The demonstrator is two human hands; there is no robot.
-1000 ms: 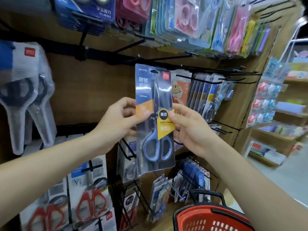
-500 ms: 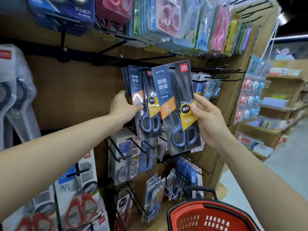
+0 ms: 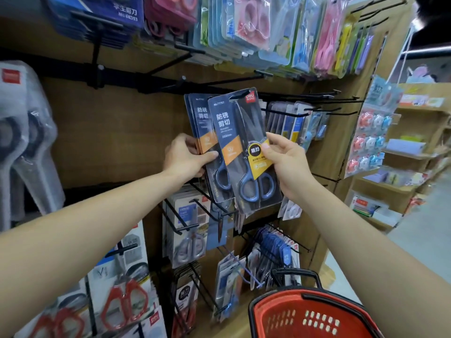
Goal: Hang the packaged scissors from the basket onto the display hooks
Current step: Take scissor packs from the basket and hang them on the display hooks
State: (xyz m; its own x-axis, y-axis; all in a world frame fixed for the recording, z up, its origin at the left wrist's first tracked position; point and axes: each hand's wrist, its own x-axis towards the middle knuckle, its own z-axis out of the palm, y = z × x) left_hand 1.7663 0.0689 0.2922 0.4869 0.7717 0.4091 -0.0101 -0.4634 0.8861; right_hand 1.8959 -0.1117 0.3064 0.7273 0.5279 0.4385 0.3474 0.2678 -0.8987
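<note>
Straight ahead of me: brown wood-look display board (image 3: 109, 132), w/ a black rail (image 3: 117, 79) running across it near the top. On the right the board ends in a side panel (image 3: 336, 154) of the same wood. Far right, past it, light wooden shelves (image 3: 415, 154) in tiers, small goods on them, too blurred to ID. Pale grey floor (image 3: 424, 232) near right. Top right corner is dark, w/ a thin white metal frame (image 3: 429, 49) across it. Even indoor light.
</note>
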